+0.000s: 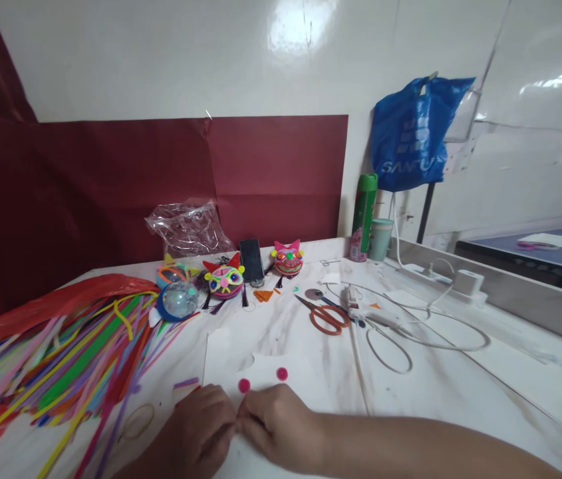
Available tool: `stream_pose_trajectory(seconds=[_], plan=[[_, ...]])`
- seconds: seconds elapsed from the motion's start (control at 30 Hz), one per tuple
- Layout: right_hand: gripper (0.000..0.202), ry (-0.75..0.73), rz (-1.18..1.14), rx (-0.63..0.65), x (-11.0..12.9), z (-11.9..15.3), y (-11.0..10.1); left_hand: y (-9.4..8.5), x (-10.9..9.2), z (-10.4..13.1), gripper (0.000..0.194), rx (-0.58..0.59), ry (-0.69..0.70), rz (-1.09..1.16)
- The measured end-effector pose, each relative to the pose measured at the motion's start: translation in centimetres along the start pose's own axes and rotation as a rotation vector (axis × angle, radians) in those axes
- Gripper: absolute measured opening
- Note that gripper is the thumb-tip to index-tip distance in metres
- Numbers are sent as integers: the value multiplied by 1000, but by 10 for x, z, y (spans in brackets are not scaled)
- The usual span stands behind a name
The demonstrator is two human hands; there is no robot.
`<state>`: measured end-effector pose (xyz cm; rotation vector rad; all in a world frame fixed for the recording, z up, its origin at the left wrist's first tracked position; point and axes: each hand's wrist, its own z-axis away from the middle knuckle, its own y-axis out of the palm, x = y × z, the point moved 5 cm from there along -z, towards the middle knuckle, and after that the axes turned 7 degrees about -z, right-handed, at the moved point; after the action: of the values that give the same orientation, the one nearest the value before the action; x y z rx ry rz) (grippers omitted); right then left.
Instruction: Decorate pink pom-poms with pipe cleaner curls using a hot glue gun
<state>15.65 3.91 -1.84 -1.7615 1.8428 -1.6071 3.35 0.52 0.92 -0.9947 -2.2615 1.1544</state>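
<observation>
My left hand and my right hand meet at the front of the table, fingertips pinched against each other. Whatever sits between the fingers is too small or too covered to make out. Just beyond my knuckles lie two dark pink discs, a nearer disc and a farther disc, on a white sheet. A short purple strip rests left of my left hand, and a thin tan loop lies farther left.
Colourful fuzzy strips spread over the left side. Behind stand a decorated ball figure, another ball figure, a clear ball and a phone. Orange-handled scissors, a glue gun and looping cables lie right.
</observation>
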Motion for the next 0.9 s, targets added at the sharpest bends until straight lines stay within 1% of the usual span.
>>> stream_pose_trajectory(seconds=[0.13,0.3,0.4,0.6,0.77,0.9], plan=[[16,-3,8,5,2,0,1,-4,-3,-1,18,-22,15,4],[16,34,-53,-9,-1,0,0,-2,1,0,17,12,-14,12],[17,45,-93,-20,-1,1,-1,-1,2,0,17,-8,-6,28],[20,31,-153,-48,0,2,-2,-7,-3,-2,18,-33,-4,20],[20,41,-195,-57,0,2,-1,-4,0,0,16,9,-17,42],[21,53,-198,-60,-1,3,-2,-1,3,1,16,20,-30,81]])
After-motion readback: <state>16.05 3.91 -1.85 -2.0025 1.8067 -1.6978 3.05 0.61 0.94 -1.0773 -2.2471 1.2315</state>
